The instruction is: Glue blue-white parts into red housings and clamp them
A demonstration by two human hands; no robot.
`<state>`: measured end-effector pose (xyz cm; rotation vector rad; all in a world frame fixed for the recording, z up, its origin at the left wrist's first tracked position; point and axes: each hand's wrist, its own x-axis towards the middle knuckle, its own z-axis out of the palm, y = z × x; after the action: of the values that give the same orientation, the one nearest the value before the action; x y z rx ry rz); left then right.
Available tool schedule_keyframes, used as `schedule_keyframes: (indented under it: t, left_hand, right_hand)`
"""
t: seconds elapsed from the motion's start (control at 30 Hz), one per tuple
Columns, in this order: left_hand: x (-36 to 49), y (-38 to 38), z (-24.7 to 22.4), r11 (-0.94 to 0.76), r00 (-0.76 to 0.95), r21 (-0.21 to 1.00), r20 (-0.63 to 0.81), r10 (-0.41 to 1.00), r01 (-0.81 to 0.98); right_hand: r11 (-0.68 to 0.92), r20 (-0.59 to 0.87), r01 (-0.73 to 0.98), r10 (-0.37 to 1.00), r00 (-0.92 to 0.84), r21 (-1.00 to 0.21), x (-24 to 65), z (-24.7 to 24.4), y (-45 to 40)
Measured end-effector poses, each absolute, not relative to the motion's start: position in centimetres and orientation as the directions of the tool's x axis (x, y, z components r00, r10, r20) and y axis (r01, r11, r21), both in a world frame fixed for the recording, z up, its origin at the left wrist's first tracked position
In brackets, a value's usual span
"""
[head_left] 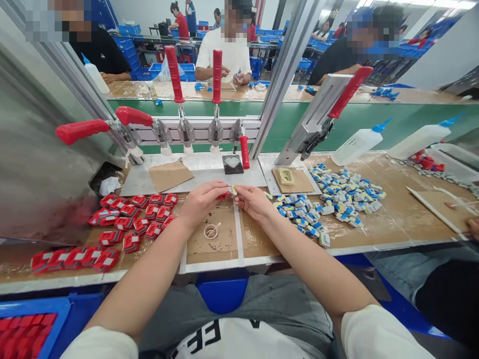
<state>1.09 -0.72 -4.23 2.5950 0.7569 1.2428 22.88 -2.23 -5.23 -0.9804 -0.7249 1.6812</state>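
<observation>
Your left hand [203,202] pinches a red part [224,196] near the frame's centre; your right hand [252,201] grips a small grey-and-yellow piece [234,190] beside it, red housings [141,225] spread at lower left

From my remote seat I see a white wall [144,12] at the upper left, bright ceiling lights [443,4] at the upper right, blue crates [127,50] stacked behind a long brown table [172,89], and a green panel [247,107] below its edge
</observation>
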Motion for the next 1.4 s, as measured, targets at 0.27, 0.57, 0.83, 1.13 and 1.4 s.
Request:
schedule_keyframes:
  t: [0.27, 0.57, 0.83, 1.13, 1.4]
  left_hand:
    - [0.9, 0.0, -3.7, -0.816, 0.606, 0.415, 0.548, 0.577, 0.402]
    - [3.4, 0.8, -1.5, -0.722, 0.611, 0.55, 0.417, 0.673, 0.419]
    - [4.4, 3.1, -2.1, -0.612, 0.526, 0.757, 0.434, 0.732, 0.228]
    - [6.3, 4.4, -2.8, -0.4, 0.399, 0.914, 0.34, 0.851, 0.074]
    - [7.8, 6.1, -3.6, -0.001, 0.213, 0.999, -0.01, 0.977, 0.054]
  right_hand:
    - [-0.371, -0.291, -0.54, 0.928, -0.232, -0.755, 21.7, -5.2, -2.6]
    - [-0.283, -0.307, -0.691, 0.947, -0.092, -0.665, 21.0, -5.0, -1.2]
    - [-0.331, -0.225, -0.561, 0.941, -0.251, -0.759, 22.6, -4.5, -0.6]
    - [-0.222, -0.163, -0.244, 0.957, -0.238, -0.944, 26.1, -3.5, 3.9]
    - [-0.157, -0.139, -0.158, 0.983, -0.119, -0.975, 26.5, -4.6, 5.7]
